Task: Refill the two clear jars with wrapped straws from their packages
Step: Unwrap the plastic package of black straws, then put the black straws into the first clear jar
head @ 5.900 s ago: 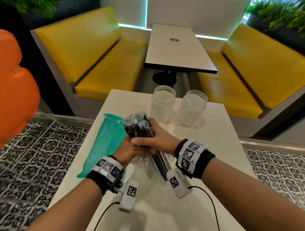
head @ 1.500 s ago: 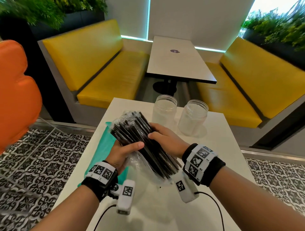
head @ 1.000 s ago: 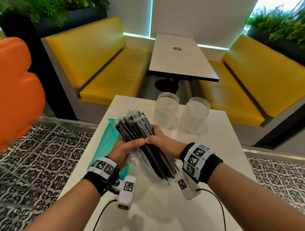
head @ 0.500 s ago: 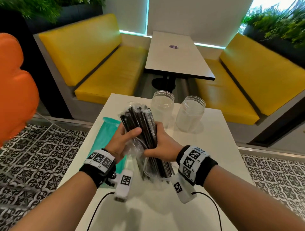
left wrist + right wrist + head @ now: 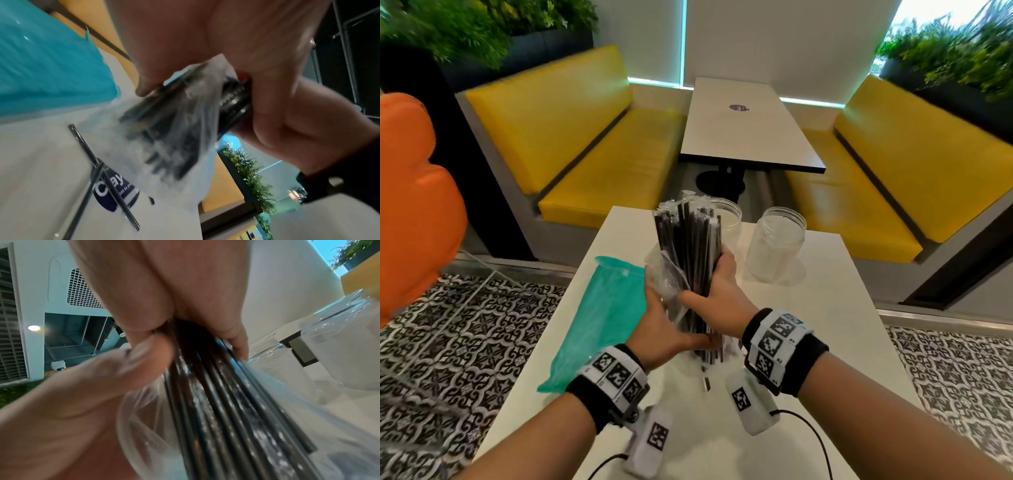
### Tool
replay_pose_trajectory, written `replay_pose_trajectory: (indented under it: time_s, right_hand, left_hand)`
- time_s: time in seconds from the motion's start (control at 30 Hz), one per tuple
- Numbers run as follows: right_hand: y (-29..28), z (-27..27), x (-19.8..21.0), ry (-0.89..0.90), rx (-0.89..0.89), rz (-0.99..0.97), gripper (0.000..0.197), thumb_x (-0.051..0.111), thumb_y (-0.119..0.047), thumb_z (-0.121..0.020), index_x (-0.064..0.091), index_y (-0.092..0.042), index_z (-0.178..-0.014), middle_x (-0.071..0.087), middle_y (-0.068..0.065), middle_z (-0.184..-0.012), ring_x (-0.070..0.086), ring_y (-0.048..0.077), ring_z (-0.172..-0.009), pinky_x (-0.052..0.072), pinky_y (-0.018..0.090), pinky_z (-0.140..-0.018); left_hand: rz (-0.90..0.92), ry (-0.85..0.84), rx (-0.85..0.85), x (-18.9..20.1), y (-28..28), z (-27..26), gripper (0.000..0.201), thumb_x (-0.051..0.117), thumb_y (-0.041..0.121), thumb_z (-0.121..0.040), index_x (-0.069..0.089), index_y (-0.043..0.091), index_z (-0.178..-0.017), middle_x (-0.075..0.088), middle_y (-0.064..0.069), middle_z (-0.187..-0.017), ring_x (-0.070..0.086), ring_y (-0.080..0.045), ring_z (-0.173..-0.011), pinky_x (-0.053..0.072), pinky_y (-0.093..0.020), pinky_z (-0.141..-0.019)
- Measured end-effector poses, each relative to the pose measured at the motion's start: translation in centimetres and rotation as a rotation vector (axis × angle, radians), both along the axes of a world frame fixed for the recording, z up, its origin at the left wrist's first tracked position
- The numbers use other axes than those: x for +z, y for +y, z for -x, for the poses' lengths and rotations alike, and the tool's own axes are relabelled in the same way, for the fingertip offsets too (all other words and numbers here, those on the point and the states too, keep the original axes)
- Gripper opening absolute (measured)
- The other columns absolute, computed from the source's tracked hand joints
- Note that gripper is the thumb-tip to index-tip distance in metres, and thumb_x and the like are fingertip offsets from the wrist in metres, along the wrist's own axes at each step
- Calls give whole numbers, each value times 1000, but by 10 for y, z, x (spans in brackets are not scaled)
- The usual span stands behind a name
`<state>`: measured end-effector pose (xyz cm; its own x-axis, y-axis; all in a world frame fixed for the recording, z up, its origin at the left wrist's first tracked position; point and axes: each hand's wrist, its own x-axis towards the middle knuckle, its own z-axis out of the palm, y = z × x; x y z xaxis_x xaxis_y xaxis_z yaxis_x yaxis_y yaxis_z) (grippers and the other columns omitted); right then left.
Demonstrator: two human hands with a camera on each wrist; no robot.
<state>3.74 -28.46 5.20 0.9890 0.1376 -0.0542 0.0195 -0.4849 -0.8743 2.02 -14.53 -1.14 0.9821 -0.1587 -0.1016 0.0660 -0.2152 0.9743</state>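
A bundle of black wrapped straws stands upright over the white table, its lower end still in a crumpled clear package. My right hand grips the bundle around its middle, fingers wrapped round the straws. Lower down, my left hand holds the clear package against the straws. Two clear jars stand beyond: the left jar is partly hidden behind the bundle, and the right jar is in full view. A teal straw package lies flat at the left.
One loose black straw lies on the table under my hands, across a blue printed label. Yellow benches and a second table stand beyond the far edge. An orange chair is at the left.
The bundle has swung from leaning left to upright and risen further out of the clear package. My left hand has slid down to the bundle's lower part. My right hand keeps its grip.
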Motion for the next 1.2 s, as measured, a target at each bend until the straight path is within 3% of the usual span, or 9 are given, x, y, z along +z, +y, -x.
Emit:
replay_pose_trajectory:
  time_s: [0.07,0.2,0.33,0.4,0.5,0.67,0.87,1.03,1.2]
  right_hand:
    - [7,3,1,11,-7,49,106,72,-29,-79,-5,-24,-151,22,7,-146,32,25,-137,30,42,-117]
    - [11,2,7,18,78,143,104,74,-28,-81,0,-13,-153,22,10,-144,30,28,-137,27,42,-118]
    - [17,1,18,46,201,167,103,76,-39,-79,6,-20,-152,29,10,-141,36,26,-133,33,45,-114]
    - [23,-2,22,73,243,117,92,73,-50,-76,19,-30,-148,40,8,-136,43,24,-127,37,47,-111]
    - [25,-6,26,115,258,-15,65,58,-50,-74,41,-32,-135,57,8,-126,53,26,-120,42,52,-105]
    - [9,-9,30,117,194,-111,43,45,-20,-93,56,-14,-135,65,8,-125,60,22,-118,46,49,-105]
    - [-15,-12,12,141,99,-172,31,60,-10,-94,62,-9,-125,67,8,-112,67,24,-101,59,38,-83]
    - [-20,-19,7,169,42,-325,30,61,-4,-93,57,-10,-122,69,13,-111,67,22,-96,57,40,-89]
    - [-28,-39,4,290,74,-426,25,58,-7,-94,58,-9,-119,70,6,-98,66,16,-81,58,34,-79]
  left_hand:
    - [33,-21,-14,5,-9,-2,138,101,40,-46,21,10,-156,54,2,-144,51,-17,-137,43,-41,-113]
    - [-30,-97,-78,14,-17,2,94,80,40,-70,29,19,-147,40,-3,-152,37,-14,-141,30,-30,-118]
    - [-10,-84,170,10,-15,5,53,69,-10,-86,53,-3,-137,64,-16,-129,59,-29,-125,50,-20,-89]
    - [21,-96,289,7,-11,4,65,77,-3,-79,53,6,-138,64,2,-122,64,-19,-117,50,-19,-87]
    - [168,19,408,6,-5,1,91,90,27,-51,54,17,-134,71,1,-119,70,-14,-104,59,-30,-86]
    - [285,83,386,12,-2,0,43,89,1,-64,75,14,-103,79,-5,-100,76,-18,-91,59,-45,-92]
    - [297,111,319,5,-6,5,58,89,16,-51,74,15,-107,79,-4,-102,76,-19,-94,59,-46,-93]
    - [352,113,388,2,0,0,58,88,15,-51,75,8,-107,78,-10,-105,75,-26,-100,56,-49,-98]
    - [376,124,439,1,10,-1,58,89,9,-51,73,11,-107,78,-8,-108,75,-21,-100,56,-39,-93]
